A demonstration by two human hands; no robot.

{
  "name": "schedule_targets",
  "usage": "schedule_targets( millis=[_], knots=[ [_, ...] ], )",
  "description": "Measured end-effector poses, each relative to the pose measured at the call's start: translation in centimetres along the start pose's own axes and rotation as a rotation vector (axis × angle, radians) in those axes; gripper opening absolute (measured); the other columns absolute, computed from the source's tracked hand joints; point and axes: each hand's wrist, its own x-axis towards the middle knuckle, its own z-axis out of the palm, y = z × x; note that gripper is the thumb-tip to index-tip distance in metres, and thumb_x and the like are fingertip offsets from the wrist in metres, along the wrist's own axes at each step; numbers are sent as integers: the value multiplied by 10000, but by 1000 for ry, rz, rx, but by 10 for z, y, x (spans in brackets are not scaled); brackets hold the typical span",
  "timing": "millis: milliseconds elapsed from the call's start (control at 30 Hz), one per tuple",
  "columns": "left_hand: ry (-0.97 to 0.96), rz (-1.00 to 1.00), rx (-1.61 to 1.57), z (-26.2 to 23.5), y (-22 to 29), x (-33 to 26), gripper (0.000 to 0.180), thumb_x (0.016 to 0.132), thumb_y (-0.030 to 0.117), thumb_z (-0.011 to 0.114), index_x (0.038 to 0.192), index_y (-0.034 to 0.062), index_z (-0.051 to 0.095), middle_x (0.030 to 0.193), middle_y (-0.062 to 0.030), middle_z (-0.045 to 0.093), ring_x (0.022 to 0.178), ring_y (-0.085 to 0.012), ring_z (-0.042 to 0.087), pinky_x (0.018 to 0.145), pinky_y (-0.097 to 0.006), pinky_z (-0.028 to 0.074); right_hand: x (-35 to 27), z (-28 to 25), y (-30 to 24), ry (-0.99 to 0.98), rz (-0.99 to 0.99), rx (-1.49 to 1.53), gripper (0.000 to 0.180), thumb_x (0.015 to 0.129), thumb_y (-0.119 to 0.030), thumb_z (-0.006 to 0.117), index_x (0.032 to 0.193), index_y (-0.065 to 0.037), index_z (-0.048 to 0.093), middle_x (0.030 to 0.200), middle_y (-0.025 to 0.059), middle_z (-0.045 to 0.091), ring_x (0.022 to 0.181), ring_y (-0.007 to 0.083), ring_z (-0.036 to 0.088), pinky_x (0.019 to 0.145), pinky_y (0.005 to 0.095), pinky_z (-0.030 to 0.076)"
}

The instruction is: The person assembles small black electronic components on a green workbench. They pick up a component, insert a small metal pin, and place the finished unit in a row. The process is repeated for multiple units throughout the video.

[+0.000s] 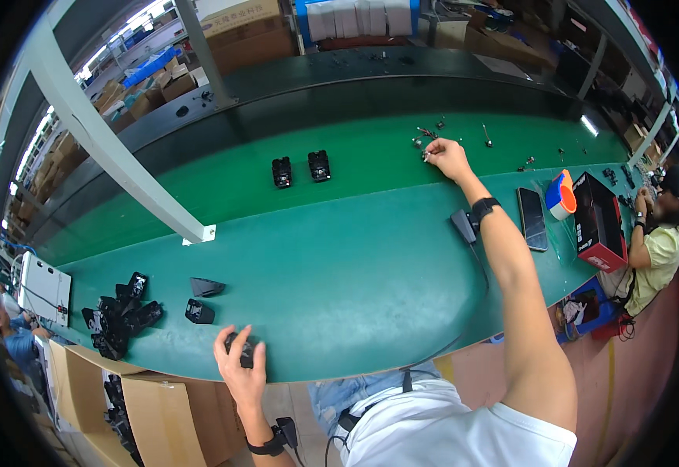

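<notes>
My left hand (240,375) is at the near edge of the green table, its fingers curled round a black plastic housing (247,354) that they partly hide. Far across, my right hand (450,158) reaches to the green belt-like strip, thumb and fingertips pinched on a small wired part (426,156). A little bunch of similar dark wired parts (428,134) lies just beyond those fingertips. Near my left hand are a black housing (199,311) and a wedge-shaped black piece (207,287). Two black units (282,173) (319,166) stand on the strip.
Several black housings (121,315) are piled at left, above an open cardboard box (164,420). A metal post (121,163) meets the table. At right are a phone (532,219), an orange-and-blue tape roll (561,196), a black-and-red box (600,222) and a co-worker (654,253).
</notes>
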Motion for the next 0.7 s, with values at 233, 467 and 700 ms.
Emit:
schedule_targets(
  millis=[233,467,700],
  knots=[
    [-405,-179,-684,32,26,56,594,694,20,843,1186,25,509,1165,-63,536,1009,-142,575,879,-295,505,-39,11,-37,-125,151,632,147,866,-92,702,989,-14,687,889,53,698,813,132,671,725,247,526],
    [-491,24,-785,101,84,137,697,694,44,831,1280,23,454,1207,-89,507,1066,-164,571,917,-321,508,-47,31,-80,-184,249,1035,138,900,-65,672,1024,-7,664,953,50,671,821,150,669,764,268,545],
    [-509,117,-808,164,78,154,819,705,-53,734,1420,66,354,1388,-135,445,1002,-159,601,828,-291,544,-30,26,-74,189,23,7,155,756,-86,724,908,-60,741,841,143,731,762,231,724,758,341,561]
  ],
)
